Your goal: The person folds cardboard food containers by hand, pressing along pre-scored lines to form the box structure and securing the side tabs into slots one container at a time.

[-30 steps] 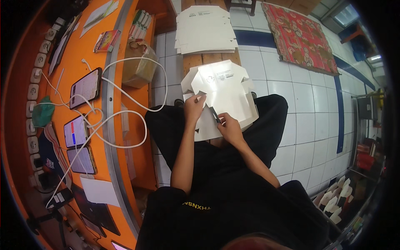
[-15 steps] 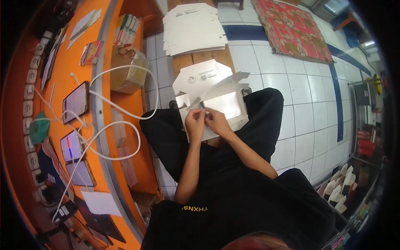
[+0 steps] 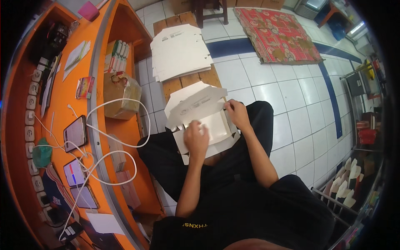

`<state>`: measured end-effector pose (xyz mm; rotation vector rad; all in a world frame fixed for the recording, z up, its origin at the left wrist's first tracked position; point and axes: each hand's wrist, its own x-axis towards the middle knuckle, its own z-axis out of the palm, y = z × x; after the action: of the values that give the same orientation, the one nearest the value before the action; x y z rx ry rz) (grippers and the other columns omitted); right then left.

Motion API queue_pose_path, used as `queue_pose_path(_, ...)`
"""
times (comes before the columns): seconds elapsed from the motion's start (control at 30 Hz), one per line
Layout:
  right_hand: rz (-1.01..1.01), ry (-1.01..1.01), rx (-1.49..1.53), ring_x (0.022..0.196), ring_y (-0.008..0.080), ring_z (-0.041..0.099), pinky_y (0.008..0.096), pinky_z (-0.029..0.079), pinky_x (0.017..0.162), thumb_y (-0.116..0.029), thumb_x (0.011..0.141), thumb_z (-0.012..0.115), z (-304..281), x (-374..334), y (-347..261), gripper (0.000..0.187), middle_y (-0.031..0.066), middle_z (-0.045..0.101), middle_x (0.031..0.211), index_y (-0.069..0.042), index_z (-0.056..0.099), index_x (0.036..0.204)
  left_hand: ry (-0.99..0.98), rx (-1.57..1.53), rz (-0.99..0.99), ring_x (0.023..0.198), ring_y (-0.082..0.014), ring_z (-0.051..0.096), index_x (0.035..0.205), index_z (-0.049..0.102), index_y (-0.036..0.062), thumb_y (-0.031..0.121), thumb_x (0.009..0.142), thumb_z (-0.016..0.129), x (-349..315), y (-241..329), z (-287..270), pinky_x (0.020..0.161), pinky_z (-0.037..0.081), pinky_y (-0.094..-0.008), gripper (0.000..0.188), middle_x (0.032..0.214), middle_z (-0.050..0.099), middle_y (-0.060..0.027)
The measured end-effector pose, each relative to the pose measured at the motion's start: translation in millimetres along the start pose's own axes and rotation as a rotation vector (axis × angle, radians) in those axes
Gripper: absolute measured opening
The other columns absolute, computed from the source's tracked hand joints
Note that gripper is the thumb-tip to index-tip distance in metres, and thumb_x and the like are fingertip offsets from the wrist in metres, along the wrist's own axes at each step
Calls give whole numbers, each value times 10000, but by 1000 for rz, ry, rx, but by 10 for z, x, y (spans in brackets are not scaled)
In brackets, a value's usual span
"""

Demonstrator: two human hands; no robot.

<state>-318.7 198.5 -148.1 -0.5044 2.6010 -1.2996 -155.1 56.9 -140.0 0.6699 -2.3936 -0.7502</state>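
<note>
A white cardboard box, partly folded, rests on a wooden bench between my knees. Its printed lid panel leans up over the tray part. At the box's right corner my right hand pinches the edge of the cardboard. My left hand is smeared by motion over the left side of the tray, its fingers bent; whether it holds anything is unclear. Beyond the box, a stack of flat white box blanks lies on the wooden bench.
To the left runs an orange counter with phones and looping white cables. A taped brown carton sits on its shelf. Across the tiled floor are a red patterned mat and a dark stool. A metal rack stands right.
My hands, formerly together at the tray's middle, have parted: the right went to the box's right corner, the left stays left. The lid panel has swung up. The whole view has shifted.
</note>
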Motion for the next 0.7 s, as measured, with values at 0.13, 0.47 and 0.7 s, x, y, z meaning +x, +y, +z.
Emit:
queue_pose_path(0.13,66,-40,34,740,391,722,448,556,711,-270,964,659,34,-229,-57,310,228,715,787,28,745,968,-444,-283,-371,837,-385,739,996,715,1,321,948,690,112,362,367,775,560,-475,324,871,762,-202)
queue_pose_path(0.47,-82,-156,-76,711,391,701,432,554,690,-216,923,644,190,-394,-136,231,242,685,764,6,707,913,-446,-633,-684,663,-169,710,981,729,-72,153,1018,629,47,7,642,586,620,-314,249,831,740,-122)
queue_pose_path(0.7,109,-264,385,781,245,619,390,507,689,-212,930,657,255,-596,114,322,139,647,932,-82,596,1218,-449,-915,-756,665,-225,733,1159,668,-86,208,1059,600,15,-3,480,614,616,-309,318,1020,743,-177)
